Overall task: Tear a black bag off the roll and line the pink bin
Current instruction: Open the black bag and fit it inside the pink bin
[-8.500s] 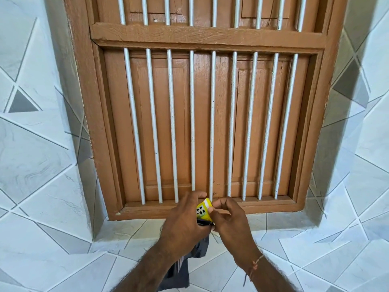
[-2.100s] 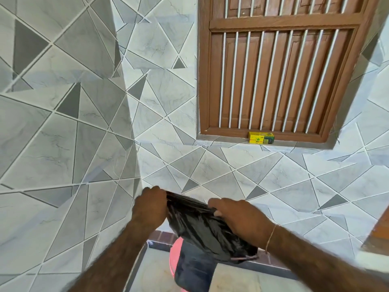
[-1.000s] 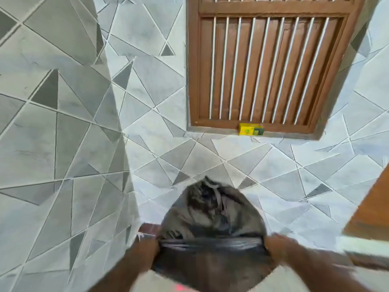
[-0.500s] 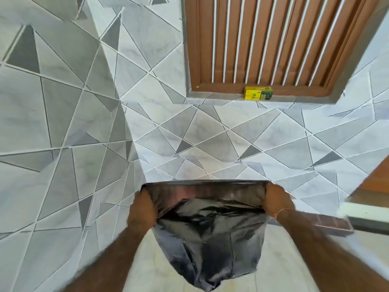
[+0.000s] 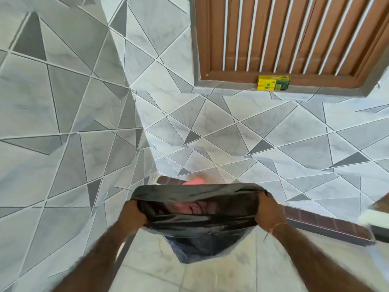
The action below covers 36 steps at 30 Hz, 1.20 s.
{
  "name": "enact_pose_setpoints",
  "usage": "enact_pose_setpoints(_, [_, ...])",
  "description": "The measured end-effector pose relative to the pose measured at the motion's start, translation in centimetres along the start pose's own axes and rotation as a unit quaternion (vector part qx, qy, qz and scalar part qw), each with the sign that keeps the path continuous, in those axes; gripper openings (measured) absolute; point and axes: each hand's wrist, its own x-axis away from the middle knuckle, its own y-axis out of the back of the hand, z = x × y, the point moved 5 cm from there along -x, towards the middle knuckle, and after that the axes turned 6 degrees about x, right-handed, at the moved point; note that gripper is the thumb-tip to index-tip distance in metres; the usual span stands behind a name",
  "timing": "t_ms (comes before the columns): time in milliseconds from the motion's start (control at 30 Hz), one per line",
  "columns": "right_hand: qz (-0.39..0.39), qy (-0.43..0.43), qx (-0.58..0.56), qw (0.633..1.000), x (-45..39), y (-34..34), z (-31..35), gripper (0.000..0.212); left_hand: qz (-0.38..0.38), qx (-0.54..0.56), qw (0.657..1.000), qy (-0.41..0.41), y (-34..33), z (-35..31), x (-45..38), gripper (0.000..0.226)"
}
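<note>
I hold a black bag spread open between both hands, its mouth facing me and its bottom hanging towards the floor. My left hand grips the mouth's left edge, my right hand the right edge. A small piece of the pink bin shows just above the bag's far rim, near the wall corner; the bag hides the remainder. The yellow bag roll box lies on the window sill at the upper right.
Grey tiled walls meet in a corner at the left of the bag. A brown barred window is above. A dark brown skirting strip runs along the wall's foot at the right. Pale floor tiles lie below.
The view has tilted down a little and the bag has sagged. Its mouth gapes wider than half a second ago, and pink shows over and through it.
</note>
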Motion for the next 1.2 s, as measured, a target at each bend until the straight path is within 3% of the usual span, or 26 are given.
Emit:
enact_pose_setpoints(67, [0.015,0.007,-0.042,0.999,-0.7,0.5,1.2,0.049,-0.001,0.049,0.999,0.010,0.9,-0.1,-0.7,0.060])
enact_pose_setpoints(167, [-0.014,0.008,-0.093,0.996,-2.5,2.7,3.8,0.050,-0.034,0.094,0.995,0.020,3.2,-1.0,-2.7,0.056])
enact_pose_setpoints(367, [-0.134,-0.016,-0.175,0.975,-6.1,6.7,7.8,0.043,-0.065,0.029,0.996,-0.052,6.9,-6.0,-6.6,0.036])
enact_pose_setpoints(500, [-0.194,-0.051,-0.208,0.957,-7.8,7.3,10.1,0.037,-0.035,0.037,0.996,-0.067,7.3,-5.5,-11.7,0.044])
enact_pose_setpoints(667, [-0.184,-0.129,-0.177,0.958,-9.8,5.4,12.3,0.032,0.044,0.050,0.995,-0.075,7.1,-3.4,-17.7,0.056])
enact_pose_setpoints(733, [-0.169,-0.145,-0.156,0.962,-10.6,4.5,13.1,0.038,0.083,0.021,0.992,-0.088,7.1,-2.0,-19.4,0.057])
enact_pose_setpoints(833, [-0.153,-0.163,-0.151,0.963,-11.9,3.0,15.5,0.030,0.156,-0.060,0.978,-0.127,7.3,-0.3,-22.2,0.071])
enact_pose_setpoints(900, [-0.139,-0.170,-0.142,0.965,-12.3,1.9,16.8,0.037,0.180,-0.089,0.972,-0.123,7.6,1.2,-23.7,0.067])
enact_pose_setpoints(1000, [-0.129,-0.180,-0.132,0.966,-13.2,0.7,18.4,0.030,0.174,-0.084,0.973,-0.130,8.5,2.6,-26.2,0.051])
enact_pose_setpoints(1200, [-0.135,-0.173,-0.130,0.967,-15.5,0.5,20.5,0.025,0.164,-0.136,0.968,-0.136,10.5,1.9,-26.4,0.071])
